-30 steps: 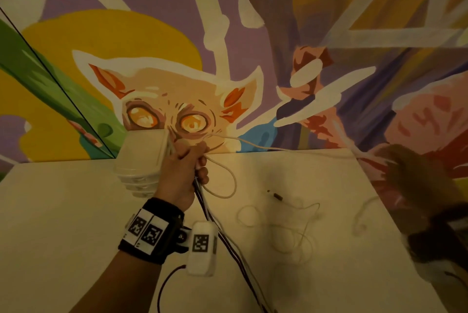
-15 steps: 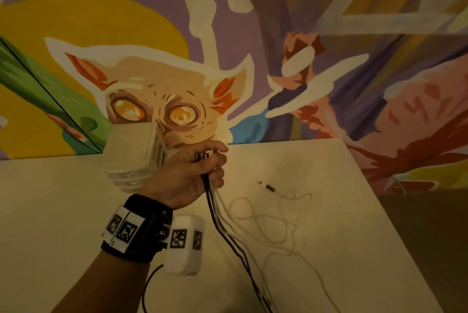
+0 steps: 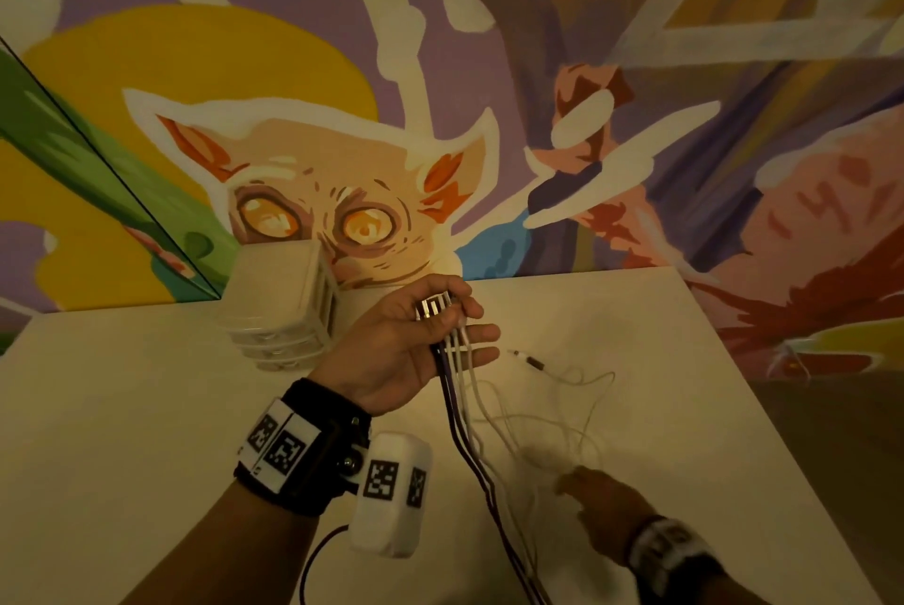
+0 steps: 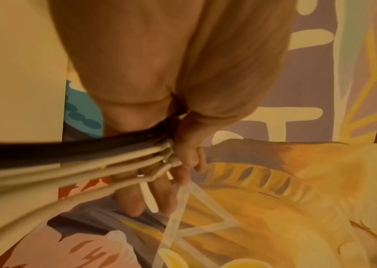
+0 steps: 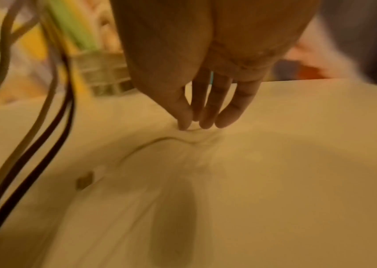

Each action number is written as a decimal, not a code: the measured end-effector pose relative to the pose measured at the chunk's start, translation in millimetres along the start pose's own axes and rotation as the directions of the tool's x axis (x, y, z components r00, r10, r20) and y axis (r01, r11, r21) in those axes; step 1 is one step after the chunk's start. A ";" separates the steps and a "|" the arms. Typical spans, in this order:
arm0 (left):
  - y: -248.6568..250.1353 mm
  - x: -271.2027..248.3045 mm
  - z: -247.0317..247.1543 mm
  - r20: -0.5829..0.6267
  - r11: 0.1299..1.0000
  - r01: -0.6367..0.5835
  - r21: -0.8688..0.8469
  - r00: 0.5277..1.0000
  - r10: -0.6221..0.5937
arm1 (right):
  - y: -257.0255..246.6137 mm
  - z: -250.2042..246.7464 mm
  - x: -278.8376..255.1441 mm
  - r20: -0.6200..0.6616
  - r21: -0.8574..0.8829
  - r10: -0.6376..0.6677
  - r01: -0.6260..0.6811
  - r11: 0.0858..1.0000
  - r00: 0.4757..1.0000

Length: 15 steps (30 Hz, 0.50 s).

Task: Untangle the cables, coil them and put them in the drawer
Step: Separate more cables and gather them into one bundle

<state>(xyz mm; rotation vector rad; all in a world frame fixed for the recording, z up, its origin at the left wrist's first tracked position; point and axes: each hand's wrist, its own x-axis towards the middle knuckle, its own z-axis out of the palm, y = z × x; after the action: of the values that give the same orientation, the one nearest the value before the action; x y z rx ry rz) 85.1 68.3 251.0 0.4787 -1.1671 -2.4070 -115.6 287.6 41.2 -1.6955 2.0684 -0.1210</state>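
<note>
up above the surface [image 3: 146, 409], the left hand [image 3: 391, 350] pinches a bundle of cable plugs [image 3: 435, 308] under its thumb, dark and white cables [image 3: 464, 438] trailing down. the right hand [image 5: 205, 87], fingers straight, touches a thin white cable [image 5: 160, 140] lying on the surface. a small drawer unit [image 3: 279, 306] stands behind the left hand.

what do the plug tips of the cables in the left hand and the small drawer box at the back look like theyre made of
Plug tips of the cables: bare metal by the look, as the silvery ends glint in the left hand; the cords below look plastic-sheathed, white and dark. Small pale drawer box: probably translucent plastic, since its stacked drawers show faintly through the milky walls; dim light leaves the finish open.
</note>
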 end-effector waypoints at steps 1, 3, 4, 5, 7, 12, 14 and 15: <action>-0.1 -1.0 2.0 -0.007 1.000 -0.009 -0.001 1.000 0.009 | -6.6 22.3 17.3 0.152 -0.128 -0.046 0.065 0.990 0.987; 0.7 -2.7 4.0 -0.028 1.000 -0.025 -0.001 0.999 0.025 | -38.5 37.2 31.1 0.401 -0.179 0.013 0.064 0.982 0.916; 1.0 -3.7 4.2 -0.037 1.000 -0.031 -0.003 0.999 0.031 | -46.0 42.1 34.6 0.417 -0.189 0.030 0.054 0.981 0.908; 1.4 -4.9 4.1 -0.046 0.999 -0.039 -0.005 0.998 0.039 | -51.7 46.8 35.1 0.417 -0.199 0.056 0.031 0.979 0.907; 2.4 -7.2 2.9 -0.068 0.998 -0.057 -0.005 0.996 0.057 | -57.6 48.6 33.8 0.409 -0.264 -0.022 0.141 0.954 0.912; 1.2 -9.2 -2.5 -0.093 0.996 -0.091 -0.012 0.992 0.090 | -36.2 50.3 31.3 0.284 -0.171 0.035 0.015 0.985 0.958; -0.6 -6.9 -4.3 -0.105 0.994 -0.106 -0.002 0.989 0.105 | -21.9 41.0 33.3 0.180 -0.056 0.093 -0.084 0.995 0.979; -2.0 -5.0 -5.2 -0.114 0.993 -0.114 0.010 0.987 0.114 | -19.8 28.5 32.7 0.110 0.068 0.143 -0.151 0.986 0.984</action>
<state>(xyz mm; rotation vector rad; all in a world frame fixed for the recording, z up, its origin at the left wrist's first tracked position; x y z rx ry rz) 91.4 68.5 247.0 0.5284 -1.1183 -2.2501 -90.7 258.1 13.2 -1.4665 2.0758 -0.0617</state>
